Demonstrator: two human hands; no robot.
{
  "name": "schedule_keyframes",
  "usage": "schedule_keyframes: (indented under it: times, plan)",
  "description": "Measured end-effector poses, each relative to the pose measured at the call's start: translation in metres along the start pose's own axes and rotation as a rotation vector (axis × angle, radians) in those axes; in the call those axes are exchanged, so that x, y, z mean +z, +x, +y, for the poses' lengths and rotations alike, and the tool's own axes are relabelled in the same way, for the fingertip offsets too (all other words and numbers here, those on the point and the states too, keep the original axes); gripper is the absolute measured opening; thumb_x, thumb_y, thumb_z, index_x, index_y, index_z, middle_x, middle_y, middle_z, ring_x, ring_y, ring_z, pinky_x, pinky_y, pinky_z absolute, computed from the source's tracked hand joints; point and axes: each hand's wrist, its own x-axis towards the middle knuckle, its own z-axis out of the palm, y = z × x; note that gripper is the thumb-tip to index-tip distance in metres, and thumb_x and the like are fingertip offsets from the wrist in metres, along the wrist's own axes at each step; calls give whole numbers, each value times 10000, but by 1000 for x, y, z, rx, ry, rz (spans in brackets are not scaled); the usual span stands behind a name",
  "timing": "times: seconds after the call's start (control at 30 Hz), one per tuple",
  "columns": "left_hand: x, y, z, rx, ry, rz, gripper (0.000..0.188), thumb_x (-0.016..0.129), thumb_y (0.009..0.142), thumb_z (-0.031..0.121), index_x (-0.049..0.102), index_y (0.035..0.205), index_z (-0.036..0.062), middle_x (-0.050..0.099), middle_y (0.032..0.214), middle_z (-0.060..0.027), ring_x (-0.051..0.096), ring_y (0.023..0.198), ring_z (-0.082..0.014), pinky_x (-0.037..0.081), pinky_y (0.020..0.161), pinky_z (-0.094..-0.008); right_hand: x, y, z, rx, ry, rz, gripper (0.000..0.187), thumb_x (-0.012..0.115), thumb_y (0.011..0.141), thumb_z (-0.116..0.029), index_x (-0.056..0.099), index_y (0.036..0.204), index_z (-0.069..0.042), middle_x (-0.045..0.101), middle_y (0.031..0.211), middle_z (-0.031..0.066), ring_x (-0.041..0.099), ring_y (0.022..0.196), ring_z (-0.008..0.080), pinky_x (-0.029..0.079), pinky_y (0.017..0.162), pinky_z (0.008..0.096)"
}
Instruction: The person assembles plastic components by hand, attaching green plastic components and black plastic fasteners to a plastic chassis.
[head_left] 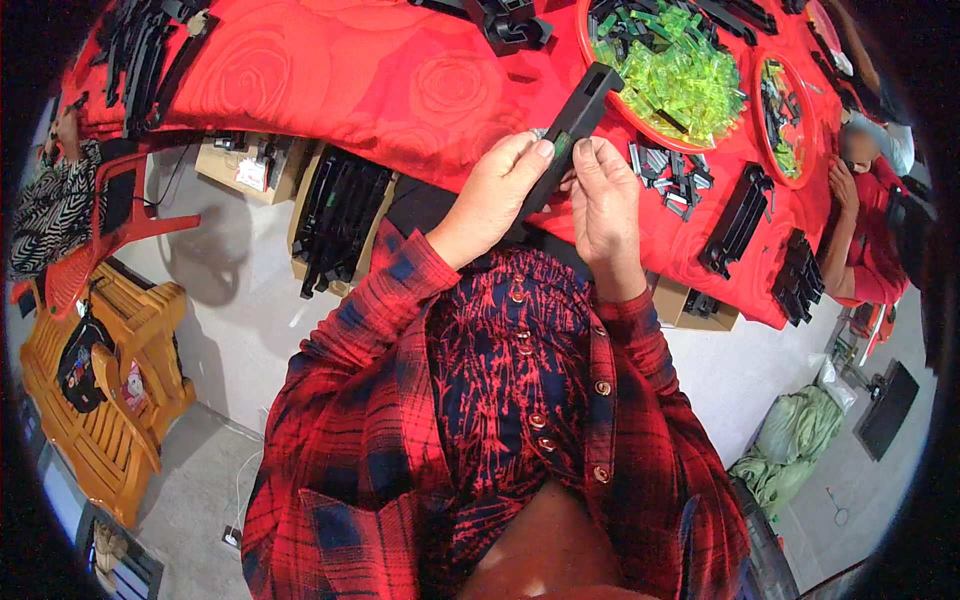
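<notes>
Okay, we have the left hand [492,192] clasping the long black piece [578,108] over the red cloth's [355,95] near edge, long axis slanting far-right, right hand [607,212] close on its right side, fingertips bunched, contents unclear to us.

The long, narrow black plastic bar [575,118] looks smooth and faintly glossy. The red, rose-patterned bench cloth [370,95] is fabric with a soft sheen. At far right, the heaped yellow-green pieces [690,90] are shiny, see-through plastic, in a round red plastic tray [692,147]. At left, the slatted orange-brown chair [140,300] is glossy wood; the brown box [213,168], matt cardboard.
</notes>
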Motion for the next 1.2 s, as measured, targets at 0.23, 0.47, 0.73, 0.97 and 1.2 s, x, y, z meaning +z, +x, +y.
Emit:
schedule_keyframes:
  times: [0.23, 0.47, 0.73, 0.97, 1.2]
  plan:
    - [-2, 5, -3, 131, 254, 2, 256, 527, 1045, 245, 609, 1159, 32, 608, 939, 23, 555, 799, -55, 473, 698, -226, 6, 1, 2, -48, -32, 25, 148, 585, 1018, -200, 612, 1039, -56, 644, 883, -10, 556, 733, 68, 447, 671, 223]
    - [-3, 2, 1, 87, 2, -71, 347, 508, 1053, 306, 580, 1258, 36, 648, 1033, -3, 610, 872, -87, 512, 784, -246, 4, 4, -4, -68, -59, -9, 158, 643, 980, -157, 607, 1076, -37, 658, 922, 14, 590, 774, 82, 473, 692, 237]
    - [2, 1, -5, 100, -147, -88, 434, 489, 1053, 363, 512, 1348, 45, 638, 1063, 2, 609, 904, -84, 512, 803, -246, -1, 4, -7, 64, 53, -16, 160, 638, 978, -143, 623, 1085, -25, 672, 934, 27, 614, 764, 115, 491, 670, 270]
    - [-2, 7, -20, 201, 90, 49, 392, 492, 1060, 338, 559, 1266, 11, 519, 1002, -16, 555, 868, -80, 472, 770, -236, -5, 8, -5, 45, 24, 14, 146, 654, 967, -137, 629, 1057, -25, 679, 952, 30, 624, 796, 108, 495, 685, 259]
    - [-4, 4, -16, 115, -26, -25, 351, 514, 1052, 327, 562, 1225, 26, 561, 993, 21, 547, 894, -74, 484, 755, -240, -9, 6, -10, 152, 145, -46, 129, 652, 959, -89, 637, 1057, -5, 686, 994, 53, 624, 902, 114, 486, 834, 260]
